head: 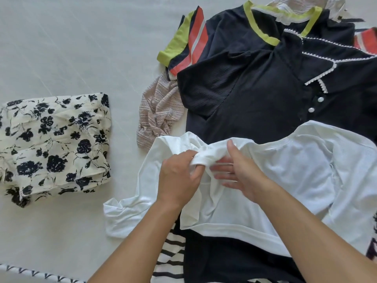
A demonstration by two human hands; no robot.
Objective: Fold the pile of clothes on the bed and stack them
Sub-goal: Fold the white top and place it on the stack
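Observation:
A white ribbed top [285,180] lies crumpled on the pile of clothes in front of me. My left hand [179,176] grips a bunched fold of its fabric near the collar. My right hand [238,172] has its thumb over the same fold and its fingers stretched flat under it. To the left on the bed lies a folded cream garment with dark blue flowers [53,148]. Under the white top a dark navy dress with white trim and pearl buttons [265,94] is spread out.
A navy shirt with lime, orange and white stripes [189,39] lies at the back. A pinkish lace piece [157,111] sits left of the pile. A black-and-white striped garment [169,256] pokes out near my arms. Pale bedsheet [71,48] fills the left.

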